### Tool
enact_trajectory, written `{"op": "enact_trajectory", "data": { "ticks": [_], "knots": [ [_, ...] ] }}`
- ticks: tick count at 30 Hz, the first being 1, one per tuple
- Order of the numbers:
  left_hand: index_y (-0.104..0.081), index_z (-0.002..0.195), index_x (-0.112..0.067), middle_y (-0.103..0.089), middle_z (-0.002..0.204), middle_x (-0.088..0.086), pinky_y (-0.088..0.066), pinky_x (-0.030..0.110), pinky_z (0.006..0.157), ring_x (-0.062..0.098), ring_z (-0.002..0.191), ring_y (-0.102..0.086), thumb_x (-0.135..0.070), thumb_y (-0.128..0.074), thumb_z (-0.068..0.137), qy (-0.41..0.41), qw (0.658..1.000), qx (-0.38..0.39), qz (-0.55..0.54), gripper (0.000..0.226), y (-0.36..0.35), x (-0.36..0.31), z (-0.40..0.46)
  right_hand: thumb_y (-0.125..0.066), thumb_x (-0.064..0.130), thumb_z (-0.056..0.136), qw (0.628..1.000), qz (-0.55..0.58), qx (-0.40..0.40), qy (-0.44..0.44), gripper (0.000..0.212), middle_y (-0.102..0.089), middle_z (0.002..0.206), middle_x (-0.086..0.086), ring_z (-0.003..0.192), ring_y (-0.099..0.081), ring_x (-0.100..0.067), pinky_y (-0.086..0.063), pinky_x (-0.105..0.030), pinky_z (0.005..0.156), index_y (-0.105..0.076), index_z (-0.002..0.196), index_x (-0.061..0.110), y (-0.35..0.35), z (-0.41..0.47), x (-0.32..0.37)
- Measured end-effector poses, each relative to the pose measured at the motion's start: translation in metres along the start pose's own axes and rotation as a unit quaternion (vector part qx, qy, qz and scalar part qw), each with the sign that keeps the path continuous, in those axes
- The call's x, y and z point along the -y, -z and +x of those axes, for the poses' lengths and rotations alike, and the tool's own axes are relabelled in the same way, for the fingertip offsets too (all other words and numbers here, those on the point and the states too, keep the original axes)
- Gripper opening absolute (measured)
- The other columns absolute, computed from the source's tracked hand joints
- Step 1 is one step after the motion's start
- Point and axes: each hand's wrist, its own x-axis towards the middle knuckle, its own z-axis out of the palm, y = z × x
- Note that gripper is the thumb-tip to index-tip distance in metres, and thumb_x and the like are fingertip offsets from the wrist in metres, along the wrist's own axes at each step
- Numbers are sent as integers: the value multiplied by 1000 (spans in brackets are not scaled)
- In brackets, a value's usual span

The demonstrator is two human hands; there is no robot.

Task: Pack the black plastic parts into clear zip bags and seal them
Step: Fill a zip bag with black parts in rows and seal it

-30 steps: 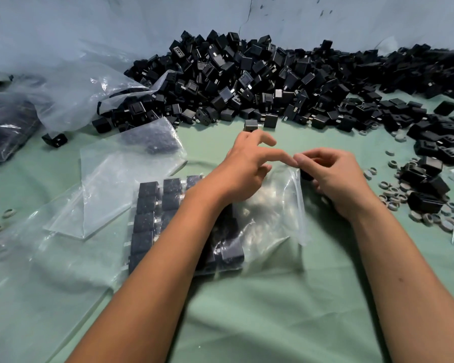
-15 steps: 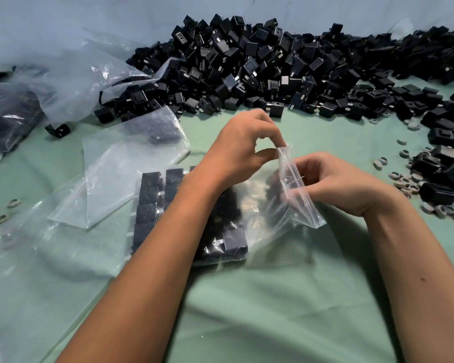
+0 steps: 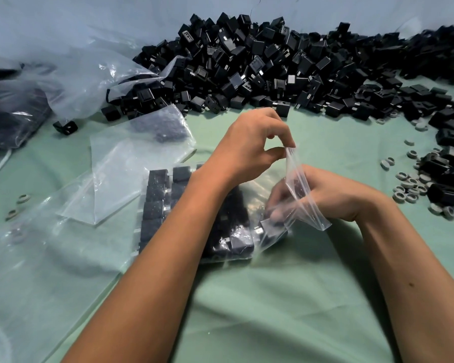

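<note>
Inside crinkly zip bag (image 3: 303, 189), right hand (image 3: 333, 195)

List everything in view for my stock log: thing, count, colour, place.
zip bag: one, clear, centre, mouth lifted, rows of black parts inside
black plastic parts: heap, too many to count, back and right
grey rings: many, right, a few far left
empty bags: several, clear, left
large bag: one, clear, crumpled, back left
cloth: one, green, under everything
left hand: pinches the bag's upper lip
right hand: reaches into the mouth, fingers curled behind the film
</note>
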Motion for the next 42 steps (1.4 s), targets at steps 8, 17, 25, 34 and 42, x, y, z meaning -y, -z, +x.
{"op": "enact_trajectory", "data": {
  "ticks": [8,17,25,34,42],
  "knots": [
    [-82,91,-23,-66,97,-3,-52,36,76,16,88,-61,-17,-82,86,-5,1000,-1,13,8,-2,-1,1,-90,20,76,1000,-26,-3,-14,19,-80,93,-5,86,-77,-21,-61,-27,74,-82,94,22,2,0,0],
    [-80,92,-24,-64,94,-7,-53,34,76,14,87,-61,-20,-83,84,18,1000,6,-3,9,3,2,-1,-89,19,79,997,-39,58,-36,17,-79,90,-12,82,-76,-26,-63,-35,74,-80,93,14,8,1,2],
    [-76,95,-24,-64,97,-9,-54,31,79,9,90,-59,-24,-77,88,64,998,5,19,7,5,16,-2,-93,36,69,992,-84,57,-72,31,-79,89,-9,87,-75,-39,-58,-65,83,-79,93,21,3,2,6],
    [-73,99,-23,-67,96,-8,-56,38,87,10,90,-62,-32,-69,95,119,991,48,42,10,-7,29,-10,-69,41,93,995,-22,21,-93,28,-73,97,-29,87,-71,-50,-60,-58,79,-77,105,16,16,-13,3],
    [-73,97,-24,-66,93,-10,-55,35,84,8,87,-62,-33,-69,95,137,988,59,36,10,-8,29,-13,-54,3,101,977,-17,-105,-184,41,-63,63,-21,41,-59,-19,-45,-23,35,-77,71,17,32,-24,-11]
  ]
}}
